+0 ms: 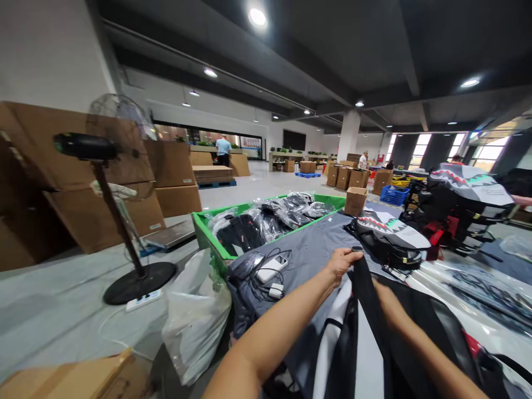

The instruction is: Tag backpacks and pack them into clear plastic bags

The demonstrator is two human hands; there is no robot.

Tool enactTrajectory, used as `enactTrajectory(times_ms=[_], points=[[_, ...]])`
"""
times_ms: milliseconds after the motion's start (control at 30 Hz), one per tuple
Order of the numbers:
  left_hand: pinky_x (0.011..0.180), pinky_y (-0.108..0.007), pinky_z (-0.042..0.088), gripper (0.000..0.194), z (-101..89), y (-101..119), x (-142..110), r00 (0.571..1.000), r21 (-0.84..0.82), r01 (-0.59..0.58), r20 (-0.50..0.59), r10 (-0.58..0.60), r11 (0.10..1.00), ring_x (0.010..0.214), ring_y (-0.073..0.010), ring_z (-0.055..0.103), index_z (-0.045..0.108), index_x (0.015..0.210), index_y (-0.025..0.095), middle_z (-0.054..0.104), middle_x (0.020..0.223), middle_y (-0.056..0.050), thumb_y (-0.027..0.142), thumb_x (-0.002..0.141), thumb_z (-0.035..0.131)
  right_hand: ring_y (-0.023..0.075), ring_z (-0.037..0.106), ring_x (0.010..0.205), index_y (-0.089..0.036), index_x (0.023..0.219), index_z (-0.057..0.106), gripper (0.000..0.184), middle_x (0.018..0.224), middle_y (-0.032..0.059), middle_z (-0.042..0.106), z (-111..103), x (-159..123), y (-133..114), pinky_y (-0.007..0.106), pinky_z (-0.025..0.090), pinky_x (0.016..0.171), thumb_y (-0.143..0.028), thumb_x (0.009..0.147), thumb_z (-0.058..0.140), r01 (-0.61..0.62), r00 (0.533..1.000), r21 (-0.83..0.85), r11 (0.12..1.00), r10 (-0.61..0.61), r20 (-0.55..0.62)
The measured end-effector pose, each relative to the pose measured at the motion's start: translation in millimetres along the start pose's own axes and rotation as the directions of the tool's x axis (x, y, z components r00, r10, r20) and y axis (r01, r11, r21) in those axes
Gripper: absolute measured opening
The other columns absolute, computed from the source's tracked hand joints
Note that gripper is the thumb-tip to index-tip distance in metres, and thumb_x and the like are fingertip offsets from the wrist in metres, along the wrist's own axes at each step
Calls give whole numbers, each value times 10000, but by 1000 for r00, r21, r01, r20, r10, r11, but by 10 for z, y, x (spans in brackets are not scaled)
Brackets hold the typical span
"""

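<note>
The left hand [347,266] is shut tight on the top of a long black strap [368,310]. The right hand [388,299] is just behind the strap; I can't tell if it grips. The strap runs straight down toward the person, over a black-and-white backpack [366,360].

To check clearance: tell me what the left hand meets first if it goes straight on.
Probably the grey shark-mouth backpack first: from the left hand, holding a black strap, the line runs over grey fabric to it. Depth is hard to judge here.
</note>
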State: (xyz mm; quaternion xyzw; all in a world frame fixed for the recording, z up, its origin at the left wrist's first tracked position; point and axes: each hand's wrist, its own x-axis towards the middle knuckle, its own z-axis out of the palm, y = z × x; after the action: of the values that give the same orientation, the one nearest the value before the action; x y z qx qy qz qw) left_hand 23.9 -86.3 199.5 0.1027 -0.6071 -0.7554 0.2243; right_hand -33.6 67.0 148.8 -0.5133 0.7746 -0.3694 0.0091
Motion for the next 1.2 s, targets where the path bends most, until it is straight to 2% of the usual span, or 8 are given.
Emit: enactTrajectory(times_ms=[267,400,500,633,833,933,1033,1200], points=[[568,-238,364,410,369,-727,6,990,315,93,73,-122,944,571,-134,462,492,529,191,421,518,40,427,730,761,190,660,815,-239,961,751,209,861,27,724,-202,-1836,-935,263,518,769,-372,901,602,-212,836,166,963,91,541],[786,-300,445,134,468,-927,-47,999,492,-25,48,1,870,874,-234,557,586,747,208,501,733,-2,205,740,720,161,637,756,-212,906,706,272,824,24,694,-930,-1966,-570,245,468,709,-420,957,537,-378,923,11,926,376,85],[994,-431,404,285,555,-896,-137,966,683,-246,117,229,688,1116,-306,504,613,1080,202,577,1059,-83,193,800,664,161,617,686,-188,860,630,267,741,27,649,-1329,-1981,128,267,456,679,-403,960,506,-695,683,-45,718,639,-354],[1028,-477,381,211,880,-851,-238,815,709,-580,508,279,401,1153,-315,490,648,1071,210,611,1167,-108,225,860,637,141,544,453,-178,839,559,324,536,-19,549,-1370,-1780,869,252,427,516,-460,962,457,-844,451,166,511,842,-297],[1037,-456,373,281,1609,-1014,-222,662,469,-620,743,98,629,1196,-289,502,665,1074,231,662,1206,-90,167,801,676,130,467,470,-209,921,490,274,534,-81,428,-1374,-1419,837,230,371,475,-474,892,427,-733,511,272,624,768,-386],[1026,-419,393,217,1853,-1096,-248,603,373,-616,791,110,694,1128,-281,567,701,981,228,706,1098,-76,165,775,682,137,471,513,-230,913,472,257,568,-74,454,-1416,-1493,501,243,370,515,-453,792,509,-588,646,187,787,596,-478],[975,-350,434,52,1947,-1162,-335,539,261,-597,831,138,759,962,-252,626,707,775,218,714,876,-55,188,772,665,137,472,508,-241,841,471,209,573,-63,480,-1285,-1681,133,251,354,526,-389,725,561,-475,769,20,880,426,-477],[928,-308,453,165,1937,-1273,-388,549,193,-532,820,162,824,855,-228,611,664,639,222,653,737,-42,204,798,620,119,466,489,-240,807,466,169,597,-54,500,-1052,-1879,-329,243,358,510,-356,737,567,-462,763,-18,887,387,-517]])
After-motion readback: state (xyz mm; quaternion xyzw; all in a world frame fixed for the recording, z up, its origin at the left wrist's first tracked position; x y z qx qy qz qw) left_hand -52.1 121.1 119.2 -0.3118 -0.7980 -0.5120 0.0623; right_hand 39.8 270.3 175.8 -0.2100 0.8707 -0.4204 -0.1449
